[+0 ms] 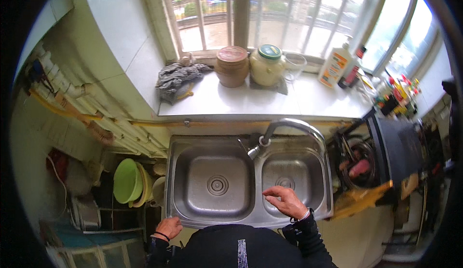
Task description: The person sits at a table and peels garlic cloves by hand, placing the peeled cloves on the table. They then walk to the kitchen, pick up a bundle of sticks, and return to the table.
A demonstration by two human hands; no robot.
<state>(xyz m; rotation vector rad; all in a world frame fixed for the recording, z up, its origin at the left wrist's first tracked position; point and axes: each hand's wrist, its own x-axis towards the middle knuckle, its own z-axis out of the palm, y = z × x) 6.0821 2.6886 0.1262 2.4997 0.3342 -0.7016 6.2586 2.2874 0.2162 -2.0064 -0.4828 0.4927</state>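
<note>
A stainless-steel double sink (213, 221) lies in front of me, with a larger left basin (197, 166) and a smaller right basin (313, 181). My right hand (287, 202) hovers over the front of the smaller basin near the divider. Its fingers are bent and the thumb stands apart, with nothing visible in it. At the sink's front left corner is my left hand (169, 228), its fingers curled by the rim; their undersides are hidden. A chrome faucet (291, 123) rises behind the divider, its gooseneck swung over the right basin. No water is seen running.
Left of the sink stand a green plastic basin (126, 181) and other containers. A brown lidded jar (232, 67), a cream jar (267, 67), a glass mug (294, 67), a pump bottle (333, 67) and a grey cloth (181, 80) occupy the windowsill. Cluttered racks flank the right side.
</note>
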